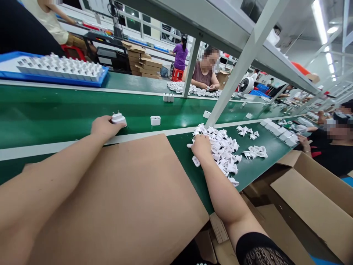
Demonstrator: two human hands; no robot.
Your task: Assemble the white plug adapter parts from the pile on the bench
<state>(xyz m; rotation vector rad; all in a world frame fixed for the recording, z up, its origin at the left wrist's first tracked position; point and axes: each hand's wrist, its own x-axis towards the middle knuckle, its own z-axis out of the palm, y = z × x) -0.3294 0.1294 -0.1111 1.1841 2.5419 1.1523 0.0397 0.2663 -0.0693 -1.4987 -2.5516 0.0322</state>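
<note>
My left hand [104, 127] is over the near side of the green conveyor belt, its fingers closed on a white plug adapter [119, 119] whose two pins point up. To the right of it a white plug housing [155, 120] sits on the belt. My right hand [202, 146] reaches into the left edge of a heap of white plug pieces [224, 151] on the green tabletop. Its fingers are curled down among them, and the fingertips are hidden, so what they grip does not show.
A large cardboard sheet [124, 195] lies in front of me. A blue tray [103, 78] of white parts stands beyond the belt [68, 110]. A slanted white post [239, 73] rises behind the heap. Open cartons [311, 198] are at right; co-workers sit across and at right.
</note>
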